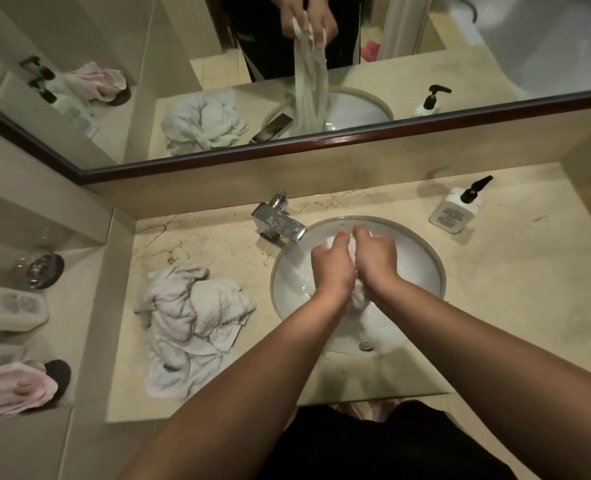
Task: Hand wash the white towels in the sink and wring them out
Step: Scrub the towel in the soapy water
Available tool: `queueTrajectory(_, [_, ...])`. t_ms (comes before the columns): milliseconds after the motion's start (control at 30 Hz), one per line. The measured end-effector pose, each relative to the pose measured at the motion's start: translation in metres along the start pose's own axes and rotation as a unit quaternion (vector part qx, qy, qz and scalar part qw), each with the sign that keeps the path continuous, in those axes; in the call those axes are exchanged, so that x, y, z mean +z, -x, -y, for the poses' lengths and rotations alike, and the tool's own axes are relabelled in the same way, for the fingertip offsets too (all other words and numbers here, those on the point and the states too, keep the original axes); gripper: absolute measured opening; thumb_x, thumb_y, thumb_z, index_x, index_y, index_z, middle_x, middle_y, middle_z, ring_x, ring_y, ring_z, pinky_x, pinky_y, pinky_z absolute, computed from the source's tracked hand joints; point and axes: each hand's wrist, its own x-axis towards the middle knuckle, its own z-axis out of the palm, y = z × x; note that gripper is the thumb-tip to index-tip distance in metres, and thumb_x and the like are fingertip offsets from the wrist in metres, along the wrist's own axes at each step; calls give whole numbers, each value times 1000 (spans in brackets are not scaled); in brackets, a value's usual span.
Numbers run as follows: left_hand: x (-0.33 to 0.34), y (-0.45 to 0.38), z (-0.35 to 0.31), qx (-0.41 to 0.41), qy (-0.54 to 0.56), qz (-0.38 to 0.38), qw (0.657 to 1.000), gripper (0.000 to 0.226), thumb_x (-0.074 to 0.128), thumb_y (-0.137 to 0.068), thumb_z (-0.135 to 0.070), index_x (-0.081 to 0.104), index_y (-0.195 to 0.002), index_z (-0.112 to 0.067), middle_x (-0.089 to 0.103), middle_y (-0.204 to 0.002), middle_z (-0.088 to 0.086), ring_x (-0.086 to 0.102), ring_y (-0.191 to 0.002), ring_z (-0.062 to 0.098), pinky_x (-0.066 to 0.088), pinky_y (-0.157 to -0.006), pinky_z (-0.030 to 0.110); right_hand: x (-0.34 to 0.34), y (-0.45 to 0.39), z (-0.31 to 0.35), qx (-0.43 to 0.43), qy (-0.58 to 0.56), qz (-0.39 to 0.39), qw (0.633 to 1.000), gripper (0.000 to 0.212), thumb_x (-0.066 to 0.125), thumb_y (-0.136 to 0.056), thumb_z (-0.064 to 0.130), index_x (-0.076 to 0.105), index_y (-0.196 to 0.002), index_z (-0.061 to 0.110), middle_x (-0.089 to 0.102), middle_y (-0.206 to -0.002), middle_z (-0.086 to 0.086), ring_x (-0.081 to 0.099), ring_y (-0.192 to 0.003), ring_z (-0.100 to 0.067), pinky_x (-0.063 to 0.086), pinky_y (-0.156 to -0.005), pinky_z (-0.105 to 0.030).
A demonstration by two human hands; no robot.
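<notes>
Presently | wet white cloth towel point(356, 299) is gripped at frame centre over the round white ceramic sink point(422, 268) | left hand point(332, 268) and right hand point(373, 258) are curled tight around it, side by side | its long axis hangs downward from both | wringing twist judged next | crumpled white towel heap point(193, 320) lies on beige marble worktop point(495, 306), lower left.

No text can be read. Dark print is seen on the label of the pump bottle point(453, 211) on the surface — too blurred to be made out.
</notes>
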Motion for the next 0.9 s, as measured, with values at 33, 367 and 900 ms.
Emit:
queueTrajectory(33, [-2, -6, -2, 1, 3, -17, 1000, 31, 59, -97, -21, 59, -67, -14, 62, -62, 0, 58, -57, 16, 45, -62, 27, 3, 6, -4, -3, -5, 10, 1000, 36, 55, -90, 29, 61, -60, 9, 65, -60, -7, 63, -64, -28, 48, -64, -37])
queueTrajectory(367, [-3, -16, 26, -78, 5, -9, 997, 33, 59, -97, -35, 69, -95, -4, 71, -77, 10, 71, -75, 27, 56, -75, 36, 1, -2, -22, 14, 29, 28, 999, 38, 54, -90, 35, 61, -72, 3, 62, -64, -11, 59, -62, -30, 43, -59, -34])
queueTrajectory(900, [2, -130, 79, -95, -239, 2, 966, 59, 63, -95, -38, 45, -140, -3, 56, -135, 14, 58, -121, 32, 48, -85, 31, 3, -128, -98, 98, 117, 58, 987, 46, 55, -95, 39, 61, -119, 0, 65, -114, -14, 61, -111, -34, 48, -93, -37])
